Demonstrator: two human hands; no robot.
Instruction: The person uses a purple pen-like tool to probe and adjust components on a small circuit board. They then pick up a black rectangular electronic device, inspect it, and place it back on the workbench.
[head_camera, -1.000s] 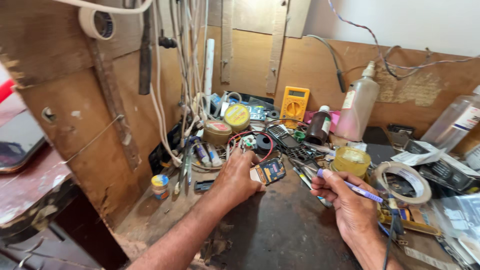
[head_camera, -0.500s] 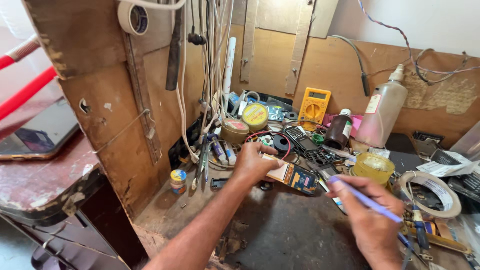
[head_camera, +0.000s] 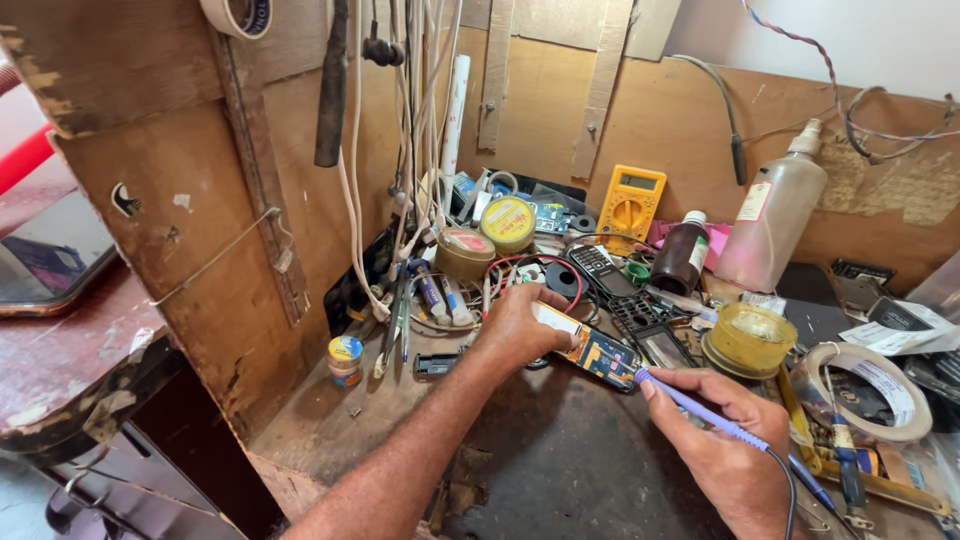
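I see the small flat circuit board (head_camera: 600, 352), blue with yellow parts, lying on the dark rough bench. My left hand (head_camera: 520, 330) presses its left end, fingers closed. Right of the board, my right hand (head_camera: 720, 440) pinches the thin blue soldering iron (head_camera: 700, 412), tip touching the board.

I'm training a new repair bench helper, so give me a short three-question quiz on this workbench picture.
1. True or false: the left hand rests on the circuit board.
2. What does the right hand hold? A) blue soldering iron B) screwdriver C) tape roll
3. What yellow instrument leans against the back wall?

Key:
1. True.
2. A, the blue soldering iron, its tip at the board's edge.
3. The multimeter.
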